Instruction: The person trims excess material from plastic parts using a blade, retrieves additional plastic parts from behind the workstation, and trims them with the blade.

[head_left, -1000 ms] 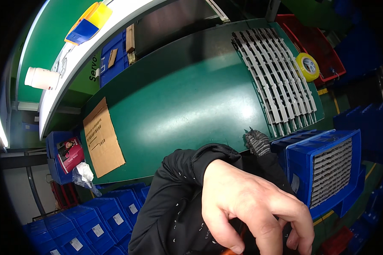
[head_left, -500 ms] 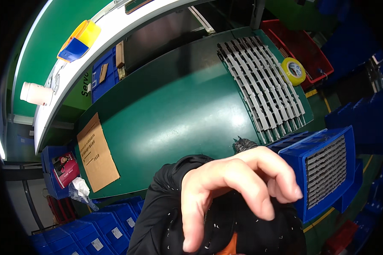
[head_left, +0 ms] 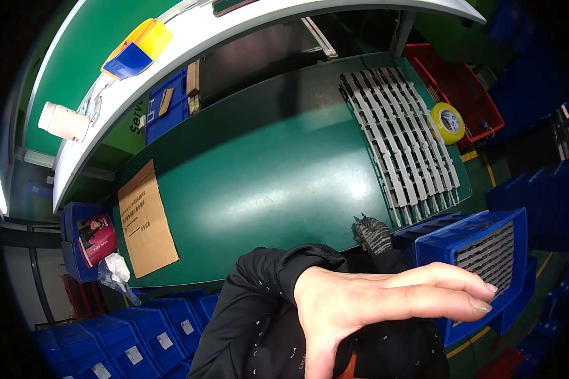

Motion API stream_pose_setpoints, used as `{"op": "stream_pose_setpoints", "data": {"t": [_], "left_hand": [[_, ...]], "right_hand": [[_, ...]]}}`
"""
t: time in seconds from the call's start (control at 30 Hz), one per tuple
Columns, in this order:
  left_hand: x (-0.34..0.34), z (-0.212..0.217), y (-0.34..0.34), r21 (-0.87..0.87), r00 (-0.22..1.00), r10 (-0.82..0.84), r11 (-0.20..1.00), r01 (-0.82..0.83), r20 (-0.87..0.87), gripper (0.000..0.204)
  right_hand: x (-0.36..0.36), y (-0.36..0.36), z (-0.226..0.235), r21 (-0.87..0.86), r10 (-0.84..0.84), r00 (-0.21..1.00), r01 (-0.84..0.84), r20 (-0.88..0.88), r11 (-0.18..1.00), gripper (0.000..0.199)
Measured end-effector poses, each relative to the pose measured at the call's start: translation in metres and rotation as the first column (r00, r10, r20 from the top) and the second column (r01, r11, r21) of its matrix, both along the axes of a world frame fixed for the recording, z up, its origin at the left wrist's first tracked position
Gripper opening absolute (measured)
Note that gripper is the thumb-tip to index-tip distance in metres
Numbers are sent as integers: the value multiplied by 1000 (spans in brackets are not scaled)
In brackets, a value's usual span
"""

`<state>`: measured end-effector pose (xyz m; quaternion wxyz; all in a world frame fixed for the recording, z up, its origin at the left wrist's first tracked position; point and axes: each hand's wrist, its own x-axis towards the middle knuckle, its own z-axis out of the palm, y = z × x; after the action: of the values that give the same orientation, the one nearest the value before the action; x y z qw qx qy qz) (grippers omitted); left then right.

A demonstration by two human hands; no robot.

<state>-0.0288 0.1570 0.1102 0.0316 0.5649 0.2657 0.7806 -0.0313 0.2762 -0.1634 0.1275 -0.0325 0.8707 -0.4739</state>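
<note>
My bare left hand point(head_left: 385, 302) is raised close in front of me, reaching rightward from a black sleeve. Its fingers stretch out toward the blue bin point(head_left: 433, 252) and the thumb points down, with nothing held. Lower and farther off, my right hand point(head_left: 374, 235) wears a grey striped glove and lies at the near edge of the green table point(head_left: 265, 189). Its fingers are too small and dark to read. Just beyond it, rows of grey slotted plastic strips point(head_left: 404, 139) lie side by side on the table. Similar grey strips point(head_left: 487, 256) fill the blue bin.
A flat brown cardboard piece point(head_left: 146, 221) lies at the table's left end. A yellow tape roll point(head_left: 447, 124) sits beside the strips, near a red crate point(head_left: 461, 95). Along the back runs a white shelf point(head_left: 189, 41) with a yellow-and-blue holder point(head_left: 137, 49) and a pale cup point(head_left: 63, 121).
My left hand has moved right and straightened its curled fingers. The whole view has shifted slightly. My gloved right hand shows more fully at the table edge, and the strips lie as before.
</note>
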Motion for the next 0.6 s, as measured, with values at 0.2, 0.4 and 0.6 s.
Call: {"op": "stream_pose_setpoints", "data": {"t": [0.2, 0.4, 0.6], "left_hand": [[1, -8, 13, 84, 992, 109, 991, -103, -69, 119], [3, -5, 5, 40, 998, 49, 998, -48, -38, 118], [2, -6, -2, 15, 1000, -20, 1000, 20, -3, 115]], "right_hand": [[-3, -1, 3, -24, -4, 1000, 5, 17, 1000, 21], [-5, -2, 3, -44, -8, 999, 9, 31, 999, 20], [-5, -4, 4, -55, -11, 999, 14, 45, 998, 19]]}}
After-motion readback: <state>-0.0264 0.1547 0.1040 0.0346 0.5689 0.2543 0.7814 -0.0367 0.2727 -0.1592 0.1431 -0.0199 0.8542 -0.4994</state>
